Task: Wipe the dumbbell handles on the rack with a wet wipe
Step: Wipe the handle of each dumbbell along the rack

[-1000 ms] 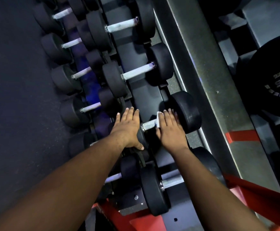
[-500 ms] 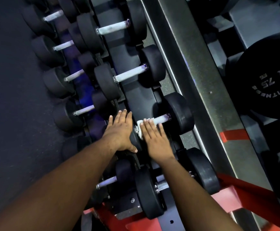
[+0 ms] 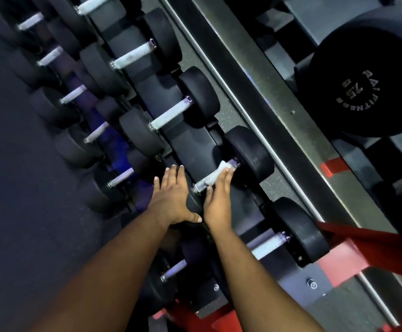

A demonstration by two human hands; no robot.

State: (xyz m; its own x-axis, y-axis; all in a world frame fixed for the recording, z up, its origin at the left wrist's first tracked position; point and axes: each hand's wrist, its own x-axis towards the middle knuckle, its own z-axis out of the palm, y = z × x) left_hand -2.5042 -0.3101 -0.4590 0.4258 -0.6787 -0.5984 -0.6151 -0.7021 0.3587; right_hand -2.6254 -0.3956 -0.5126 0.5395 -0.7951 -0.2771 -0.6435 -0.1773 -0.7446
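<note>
**Black rubber, pale steel, red frame**

The dumbbell heads (image 3: 250,152) are matte black; their handles (image 3: 171,113) are silvery white with a fine cross-hatched knurl; the wet wipe (image 3: 215,174) is white; the rack rail (image 3: 255,92) is dark grey with a faint speckle; the frame (image 3: 353,255) is red; the big dumbbell (image 3: 367,75) is black with raised "75" lettering; the floor (image 3: 15,212) is dark charcoal.
</note>
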